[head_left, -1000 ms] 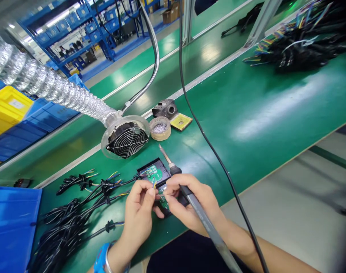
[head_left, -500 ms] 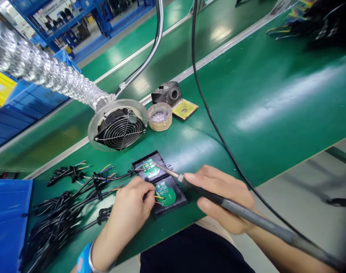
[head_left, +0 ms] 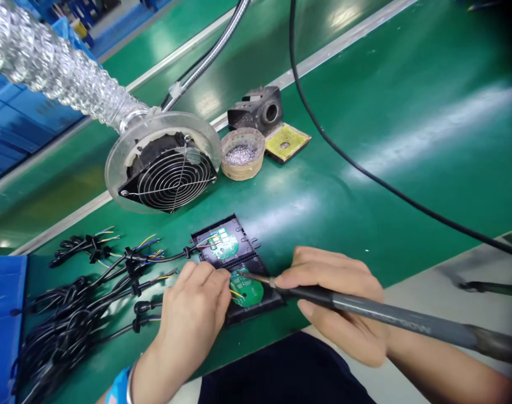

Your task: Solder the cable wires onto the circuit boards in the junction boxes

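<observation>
My right hand [head_left: 344, 275] grips a soldering iron [head_left: 399, 318] like a pen. The iron's tip is at the upper left part of a green circuit board [head_left: 251, 292]; whether it touches cannot be told. My left hand [head_left: 195, 308] is closed beside that board's left edge, pinching thin coloured wires [head_left: 237, 293] that run onto it. Its fingertips are partly hidden. The board lies in the nearer half of a black plastic case [head_left: 248, 262]. In the farther half is a second green board [head_left: 227, 247], with wires from a black cable at its left side.
Several black cables [head_left: 77, 314] with bared coloured ends lie left, next to a blue bin [head_left: 3, 325]. A fume extractor fan [head_left: 176, 177] hangs above the bench. Behind are a solder pot [head_left: 241, 168], an iron stand [head_left: 256, 112] and a yellow sponge [head_left: 287, 141]. The iron's black cord [head_left: 378, 179] arcs across the right.
The soldering iron's tip has moved from the farther board down to the nearer one. My left hand stays at the nearer board's wires. The camera view has shifted slightly.
</observation>
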A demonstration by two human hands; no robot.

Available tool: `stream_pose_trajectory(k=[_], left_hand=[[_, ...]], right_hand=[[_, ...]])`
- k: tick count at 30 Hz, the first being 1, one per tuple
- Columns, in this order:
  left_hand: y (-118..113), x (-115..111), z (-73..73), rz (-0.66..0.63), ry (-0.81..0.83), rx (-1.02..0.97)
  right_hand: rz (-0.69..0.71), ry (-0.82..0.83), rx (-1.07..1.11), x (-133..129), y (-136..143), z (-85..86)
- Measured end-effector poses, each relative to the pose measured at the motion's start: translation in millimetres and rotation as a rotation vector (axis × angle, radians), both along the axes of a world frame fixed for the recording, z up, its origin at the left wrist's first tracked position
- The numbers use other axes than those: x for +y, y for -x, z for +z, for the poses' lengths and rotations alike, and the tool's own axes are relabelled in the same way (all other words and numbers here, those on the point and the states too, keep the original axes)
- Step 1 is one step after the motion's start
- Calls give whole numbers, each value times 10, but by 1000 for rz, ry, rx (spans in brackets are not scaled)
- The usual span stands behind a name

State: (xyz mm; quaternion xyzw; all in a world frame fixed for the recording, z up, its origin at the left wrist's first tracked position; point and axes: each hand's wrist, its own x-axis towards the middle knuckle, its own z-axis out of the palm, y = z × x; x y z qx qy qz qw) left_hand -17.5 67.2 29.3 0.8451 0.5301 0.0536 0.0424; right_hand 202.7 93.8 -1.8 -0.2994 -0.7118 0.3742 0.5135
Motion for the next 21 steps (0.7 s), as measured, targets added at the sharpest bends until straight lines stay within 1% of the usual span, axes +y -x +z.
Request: stream_pose_trajectory(k=[7,14,17,21], left_hand=[[-13,-28,5,-2,-32,43],[-42,-20,-4,-14,-81,89],[-71,-21,-4,-2,-102,126],[-93,-28,-10,5,-119,138]], right_hand=[[-4,5,35,-32,-3,-88],[30,29,-20,-17,-28,0],[12,5,-2,-19,-18,-5],[26,-88,-37,-58,-3,-44]])
